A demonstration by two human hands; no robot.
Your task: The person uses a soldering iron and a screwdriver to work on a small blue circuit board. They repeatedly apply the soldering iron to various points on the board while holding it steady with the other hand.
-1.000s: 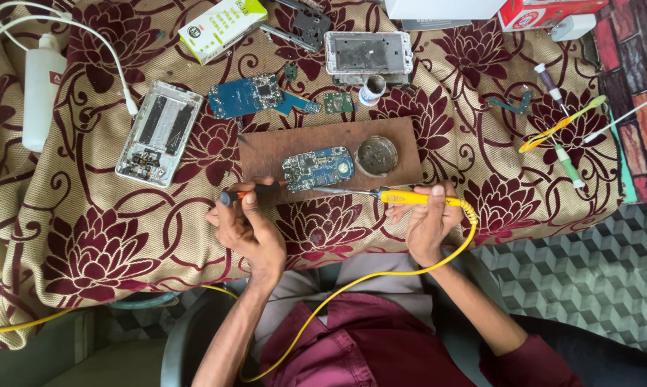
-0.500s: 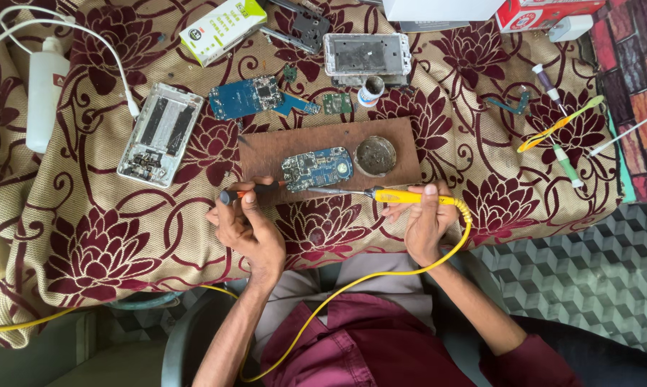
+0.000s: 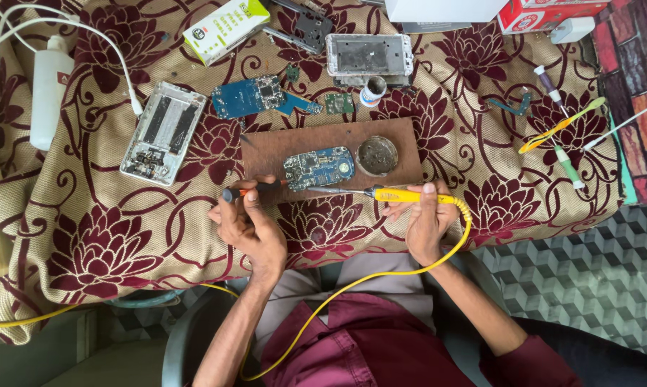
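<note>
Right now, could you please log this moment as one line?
left hand: holds screwdriver | right hand: holds soldering iron | tip at circuit board
</note>
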